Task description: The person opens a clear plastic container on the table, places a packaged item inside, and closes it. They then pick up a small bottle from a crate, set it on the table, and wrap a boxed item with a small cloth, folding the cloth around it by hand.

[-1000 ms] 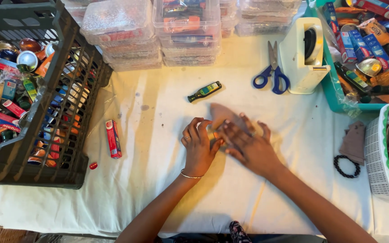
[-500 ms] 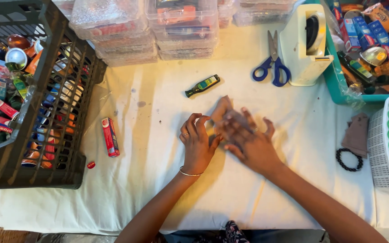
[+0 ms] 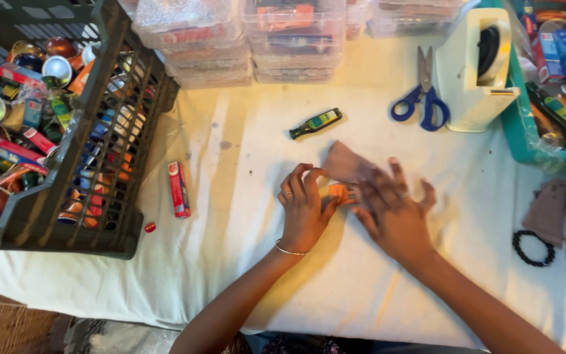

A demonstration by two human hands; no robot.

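The right hand (image 3: 394, 213) is motion-blurred, its fingers smeared. It and the left hand (image 3: 304, 210) hide most of a small orange item (image 3: 342, 192) pinched between them; its kind is unclear.

Red oblong pkg (image 3: 179, 189) on cloth beside dark crate (image 3: 119, 216); blue boxes (image 3: 558, 49) in teal bin.

Right hand (image 3: 394, 213) fingers spread wider over brown paper (image 3: 343, 162); left hand (image 3: 304, 208) shifted little, pinching small orange item (image 3: 340, 192).
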